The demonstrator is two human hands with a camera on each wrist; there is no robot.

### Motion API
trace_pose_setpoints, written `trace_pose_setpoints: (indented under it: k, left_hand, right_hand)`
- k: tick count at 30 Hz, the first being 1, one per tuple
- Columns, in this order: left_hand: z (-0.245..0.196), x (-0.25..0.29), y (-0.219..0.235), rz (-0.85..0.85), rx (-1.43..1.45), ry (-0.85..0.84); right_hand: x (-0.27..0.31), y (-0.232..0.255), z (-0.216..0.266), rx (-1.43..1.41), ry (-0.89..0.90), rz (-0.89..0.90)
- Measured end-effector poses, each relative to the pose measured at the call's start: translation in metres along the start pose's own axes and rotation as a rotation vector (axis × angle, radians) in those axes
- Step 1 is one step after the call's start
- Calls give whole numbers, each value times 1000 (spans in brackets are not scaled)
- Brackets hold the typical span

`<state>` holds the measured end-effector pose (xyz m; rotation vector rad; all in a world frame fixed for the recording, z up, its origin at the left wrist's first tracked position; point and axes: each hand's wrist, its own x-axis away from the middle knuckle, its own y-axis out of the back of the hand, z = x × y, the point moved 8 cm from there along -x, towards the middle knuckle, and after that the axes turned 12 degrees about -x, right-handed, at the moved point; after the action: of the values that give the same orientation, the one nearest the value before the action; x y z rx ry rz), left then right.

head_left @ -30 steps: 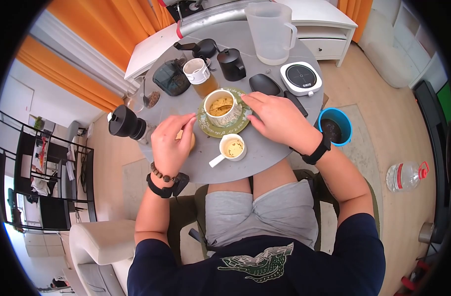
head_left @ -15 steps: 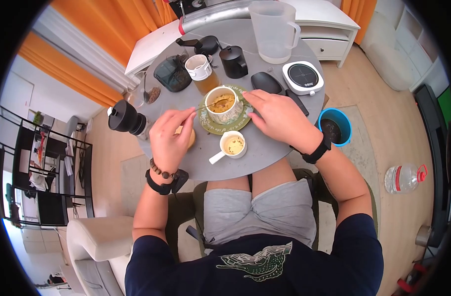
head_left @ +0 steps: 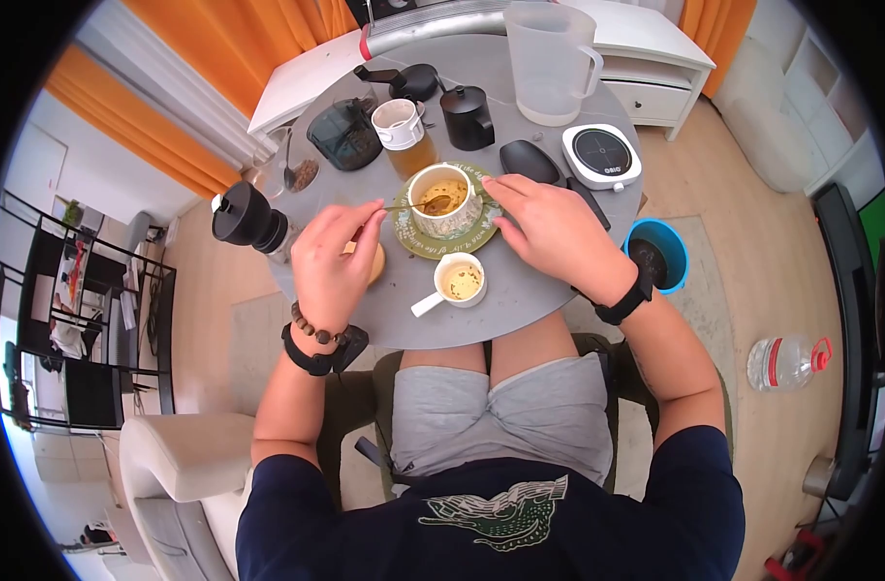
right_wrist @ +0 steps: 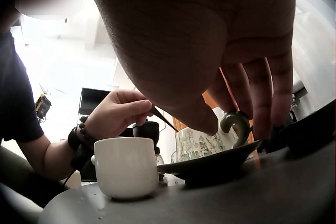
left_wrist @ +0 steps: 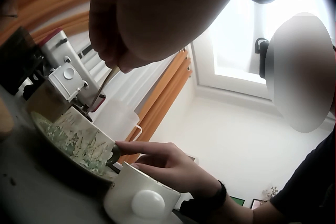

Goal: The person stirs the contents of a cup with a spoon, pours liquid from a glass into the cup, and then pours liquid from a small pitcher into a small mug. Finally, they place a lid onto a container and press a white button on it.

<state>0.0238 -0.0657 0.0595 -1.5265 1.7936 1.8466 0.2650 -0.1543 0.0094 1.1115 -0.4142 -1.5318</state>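
In the head view my left hand (head_left: 328, 259) pinches the thin handle of a spoon (head_left: 402, 208); the spoon's bowl dips into a patterned cup (head_left: 449, 229). Yellowish contents with bits show inside the cup, which stands on a green saucer (head_left: 409, 235) with lettering on its rim. My right hand (head_left: 563, 228) is at the cup's right side, fingers nearly straight. Its index fingertip touches by the cup's green handle (right_wrist: 239, 125) in the right wrist view, thumb lower down. Nearer me stands a small white handled cup (head_left: 461, 282) with pale contents and dark flecks.
Behind the saucer are a white-topped jar of amber liquid (head_left: 408, 147), a black pitcher (head_left: 467, 118) and a tall clear jug (head_left: 551, 68). A scale (head_left: 600, 155) sits right. A black grinder (head_left: 251, 219) stands at the left edge; a blue bucket (head_left: 671, 254) is beside the table.
The spoon in my left hand has swung lower, its handle now leaning out over the cup's left rim. My right hand stays by the cup. The head view has shifted slightly.
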Motion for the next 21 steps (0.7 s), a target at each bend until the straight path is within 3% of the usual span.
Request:
trace_pose_setpoints:
  k: [12,21]
  left_hand:
    - [2,0,4,-34,-52,-5]
    - [-1,0,1,42,15,-6]
  right_hand:
    - [0,3,3,42,8,-14]
    - [-1,-1,0,106,-62,73]
